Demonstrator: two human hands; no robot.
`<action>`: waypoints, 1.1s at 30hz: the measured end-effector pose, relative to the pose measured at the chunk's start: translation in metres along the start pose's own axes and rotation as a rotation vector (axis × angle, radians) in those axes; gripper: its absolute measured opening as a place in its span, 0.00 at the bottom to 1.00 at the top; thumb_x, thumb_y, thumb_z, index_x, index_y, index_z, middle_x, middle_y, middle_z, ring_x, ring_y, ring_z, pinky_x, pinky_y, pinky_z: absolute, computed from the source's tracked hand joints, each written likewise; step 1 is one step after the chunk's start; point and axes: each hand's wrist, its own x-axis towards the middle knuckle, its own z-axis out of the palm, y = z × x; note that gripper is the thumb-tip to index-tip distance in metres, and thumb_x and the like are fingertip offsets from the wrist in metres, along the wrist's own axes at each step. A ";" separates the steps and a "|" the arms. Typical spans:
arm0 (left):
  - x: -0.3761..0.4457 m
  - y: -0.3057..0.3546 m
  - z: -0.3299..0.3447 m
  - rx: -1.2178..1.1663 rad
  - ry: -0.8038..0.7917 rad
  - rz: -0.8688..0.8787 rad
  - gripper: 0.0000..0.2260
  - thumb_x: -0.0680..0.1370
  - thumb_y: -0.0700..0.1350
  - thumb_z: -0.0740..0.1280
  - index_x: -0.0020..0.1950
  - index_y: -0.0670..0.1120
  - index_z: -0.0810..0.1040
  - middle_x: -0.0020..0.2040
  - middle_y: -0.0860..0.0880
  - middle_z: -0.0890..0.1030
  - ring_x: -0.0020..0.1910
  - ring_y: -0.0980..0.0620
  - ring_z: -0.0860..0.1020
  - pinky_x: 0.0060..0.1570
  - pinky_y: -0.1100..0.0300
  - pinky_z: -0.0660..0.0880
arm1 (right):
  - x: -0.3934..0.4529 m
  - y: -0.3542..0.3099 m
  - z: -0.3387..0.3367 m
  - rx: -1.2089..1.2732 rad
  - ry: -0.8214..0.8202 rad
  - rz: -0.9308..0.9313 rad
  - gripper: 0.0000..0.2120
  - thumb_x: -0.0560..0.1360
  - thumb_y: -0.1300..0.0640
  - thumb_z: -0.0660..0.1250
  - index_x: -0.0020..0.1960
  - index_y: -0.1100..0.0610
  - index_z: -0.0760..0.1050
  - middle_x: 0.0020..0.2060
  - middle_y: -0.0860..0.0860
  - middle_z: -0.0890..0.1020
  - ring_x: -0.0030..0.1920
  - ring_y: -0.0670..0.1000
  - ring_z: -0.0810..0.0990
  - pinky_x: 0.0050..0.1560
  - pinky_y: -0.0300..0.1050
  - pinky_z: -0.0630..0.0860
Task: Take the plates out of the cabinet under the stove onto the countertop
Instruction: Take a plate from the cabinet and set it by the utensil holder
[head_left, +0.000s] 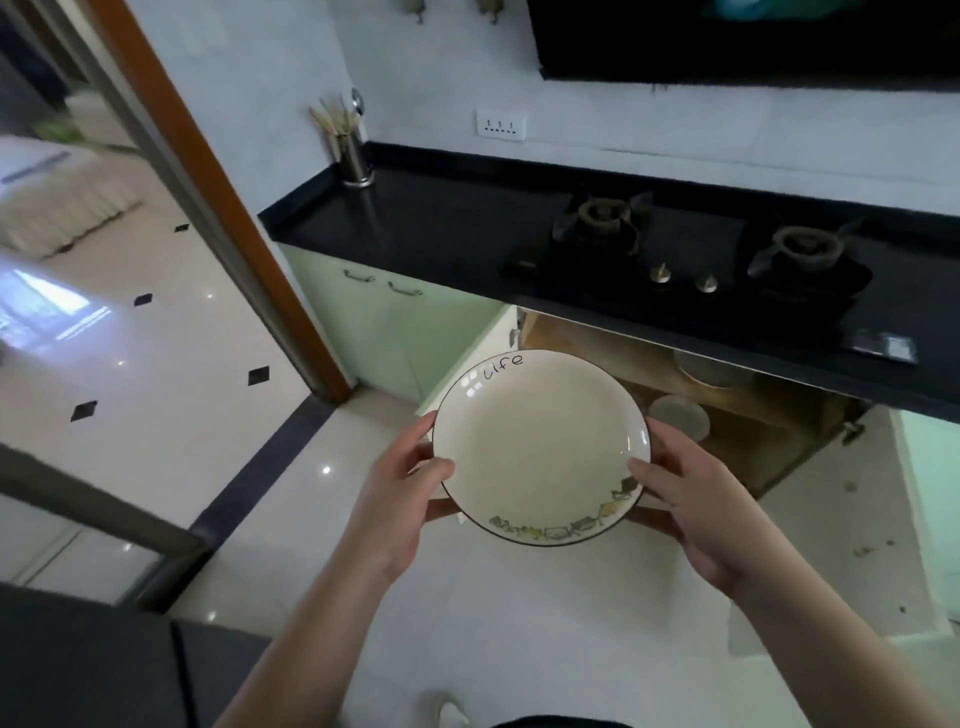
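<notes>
A cream plate (540, 441) with a dark rim, the word "Life" and small drawings along its near edge is held level in front of me, above the floor. My left hand (400, 499) grips its left edge, thumb on top. My right hand (691, 499) grips the right edge the same way. Behind the plate the cabinet under the stove (753, 431) stands open, with more dishes (680, 418) dimly visible on its shelves. The black countertop (441, 218) runs above it.
A two-burner gas stove (691, 249) with two brass knobs sits in the countertop. A steel utensil holder (354, 156) with chopsticks stands at the counter's far left corner. Pale green cabinet doors (384, 322) are left of the open cabinet. A wooden door frame (218, 197) is on the left.
</notes>
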 end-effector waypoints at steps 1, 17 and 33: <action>-0.001 0.003 -0.014 -0.004 0.015 0.010 0.25 0.75 0.33 0.62 0.63 0.59 0.80 0.52 0.46 0.83 0.49 0.52 0.83 0.41 0.52 0.81 | 0.003 -0.003 0.016 0.005 -0.020 -0.007 0.17 0.79 0.61 0.64 0.61 0.41 0.75 0.46 0.45 0.85 0.48 0.50 0.83 0.39 0.45 0.83; 0.047 0.042 -0.183 0.071 0.171 0.119 0.25 0.75 0.34 0.64 0.63 0.61 0.78 0.50 0.54 0.82 0.48 0.58 0.81 0.39 0.56 0.82 | 0.067 -0.037 0.199 0.036 -0.140 -0.015 0.20 0.79 0.65 0.62 0.67 0.48 0.73 0.48 0.55 0.84 0.47 0.55 0.84 0.39 0.45 0.83; 0.193 0.091 -0.197 -0.078 0.205 -0.030 0.24 0.76 0.32 0.65 0.59 0.60 0.82 0.51 0.50 0.84 0.54 0.46 0.81 0.46 0.46 0.83 | 0.219 -0.086 0.223 0.037 -0.192 -0.027 0.20 0.80 0.64 0.62 0.66 0.44 0.74 0.50 0.54 0.85 0.50 0.56 0.84 0.49 0.54 0.83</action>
